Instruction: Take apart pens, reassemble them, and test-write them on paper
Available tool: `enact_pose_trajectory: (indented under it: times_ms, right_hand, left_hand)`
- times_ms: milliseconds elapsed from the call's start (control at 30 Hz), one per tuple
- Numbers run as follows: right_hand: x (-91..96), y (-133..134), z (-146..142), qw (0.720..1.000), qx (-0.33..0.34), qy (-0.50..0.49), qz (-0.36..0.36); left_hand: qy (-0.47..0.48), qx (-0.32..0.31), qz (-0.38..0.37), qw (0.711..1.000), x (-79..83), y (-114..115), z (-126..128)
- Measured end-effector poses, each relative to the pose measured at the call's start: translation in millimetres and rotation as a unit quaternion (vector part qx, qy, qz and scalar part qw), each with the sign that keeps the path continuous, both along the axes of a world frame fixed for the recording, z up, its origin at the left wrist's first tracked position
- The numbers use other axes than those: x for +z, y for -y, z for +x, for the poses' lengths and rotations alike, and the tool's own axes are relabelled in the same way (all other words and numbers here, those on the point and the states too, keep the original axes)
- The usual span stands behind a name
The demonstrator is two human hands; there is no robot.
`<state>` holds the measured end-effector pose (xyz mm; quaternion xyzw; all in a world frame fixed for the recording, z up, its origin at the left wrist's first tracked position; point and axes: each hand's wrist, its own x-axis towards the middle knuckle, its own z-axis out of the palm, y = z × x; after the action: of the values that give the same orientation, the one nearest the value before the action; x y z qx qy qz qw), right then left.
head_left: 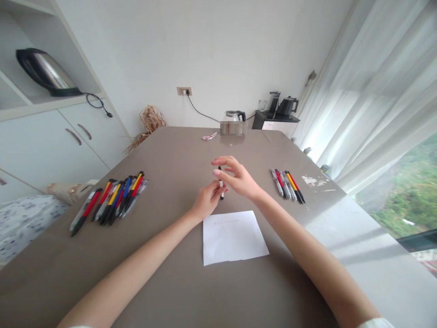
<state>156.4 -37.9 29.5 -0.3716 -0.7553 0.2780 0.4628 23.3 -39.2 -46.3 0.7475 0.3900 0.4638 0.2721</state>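
My left hand (206, 200) is closed on a black-and-white pen (221, 184), pinching it near its lower part. The pen stands nearly upright above the table, just beyond the paper. Over the pen's dark top end hovers my right hand (236, 176), its thumb and fingers curved but apart; contact with the pen cannot be made out. A white sheet of paper (234, 239) with a faint line of writing near its upper edge lies below both hands, between my forearms.
Many-coloured pens (114, 198) lie in a group on the left of the brown table (170, 273). A smaller row of pens (287, 186) is on the right. At the far edge are a glass kettle (232, 115) and a crumpled wrapper (209, 136). Curtains hang at right.
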Motion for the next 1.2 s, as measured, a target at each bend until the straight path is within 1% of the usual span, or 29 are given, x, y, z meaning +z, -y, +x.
enact_pose_trajectory:
  times_ms: [67,100,167,200,267,367,433,500,600,667,767,833,933,967,1033,1100,1200]
  right_hand:
    - [3.3,-2,7,0.996,0.082,0.014,-0.040]
    - [4.3,-3,10,0.992,0.110,0.020,-0.060]
    - [4.9,-6,14,0.989,0.125,0.021,-0.080]
    - [4.6,-7,14,0.990,0.114,0.017,-0.076]
    - [3.3,-7,11,0.997,0.070,0.009,-0.040]
    - [0.6,-5,4,0.999,-0.030,0.004,0.018]
    - [-1.4,-3,-1,0.995,-0.098,-0.002,0.021]
    - [-3.7,0,-5,0.989,-0.150,-0.011,0.010]
    - [-6.8,2,-9,0.981,-0.193,-0.014,0.011]
    - [-7.7,2,-9,0.980,-0.200,-0.006,0.022]
    - [-7.1,0,-8,0.983,-0.179,0.013,0.042]
    - [-6.6,-1,-6,0.989,-0.142,0.025,0.039]
    - [-7.4,-3,-3,0.997,-0.071,0.030,0.009]
    - [-8.0,-3,-2,0.998,-0.059,0.027,0.003]
    - [-9.1,-5,0,0.997,-0.071,0.008,0.003]
    - [-9.9,-9,5,0.994,-0.108,-0.018,0.013]
    - [-11.4,-20,18,0.985,-0.161,-0.058,0.032]
  left_hand:
    - [0.004,-0.009,-0.010,1.000,-0.5,0,1]
    - [0.008,-0.013,-0.016,1.000,-1.1,0,1]
    - [0.016,-0.017,-0.026,0.999,-2.3,0,1]
    - [0.017,-0.018,-0.029,0.999,-2.8,0,1]
    - [0.017,-0.013,-0.030,0.999,-3.2,-1,1]
    - [0.013,-0.002,-0.020,1.000,-2.2,-1,0]
    - [0.006,0.003,-0.011,1.000,-1.2,0,-1]
    - [-0.003,0.007,-0.004,1.000,-0.4,0,-1]
    - [-0.018,0.015,0.004,1.000,0.6,1,-1]
    - [-0.019,0.019,0.006,1.000,1.3,2,-1]
    - [0.008,0.005,-0.008,1.000,1.3,2,0]
    - [0.030,-0.009,-0.023,0.999,0.1,0,0]
    - [0.056,-0.020,-0.035,0.998,-3.2,-3,-1]
    - [0.063,-0.024,-0.039,0.997,-4.3,-4,-1]
    - [0.079,-0.042,-0.052,0.995,-5.5,-4,-1]
    - [0.092,-0.073,-0.056,0.991,-5.1,-2,-1]
    - [0.073,-0.118,-0.032,0.990,-2.7,2,-1]
